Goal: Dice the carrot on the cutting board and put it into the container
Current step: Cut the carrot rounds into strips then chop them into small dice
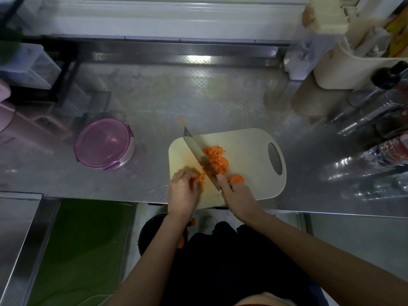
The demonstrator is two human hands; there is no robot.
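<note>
Patterned steel worktop (220,102). Close to the front edge, right of centre: cream cutting board (249,151), handle hole toward the right edge. Just past its far left corner, one carrot sliver (182,120) on bare steel. Toward the left edge, purple-lidded container (103,143). Back right corner: cream utensil holder (344,69); right edge: clear bottles (375,160).

1. I count two hands: left hand (183,191), right hand (238,195).
2. One knife (196,151), gripped by the right hand.
3. One cutting board (249,151) under both hands.
4. One container (103,143), well left of the left hand.
5. One carrot clump (199,177) under the left hand's curled fingers.
6. One diced carrot heap (215,156) just beyond the right hand; I cannot count its bits.
</note>
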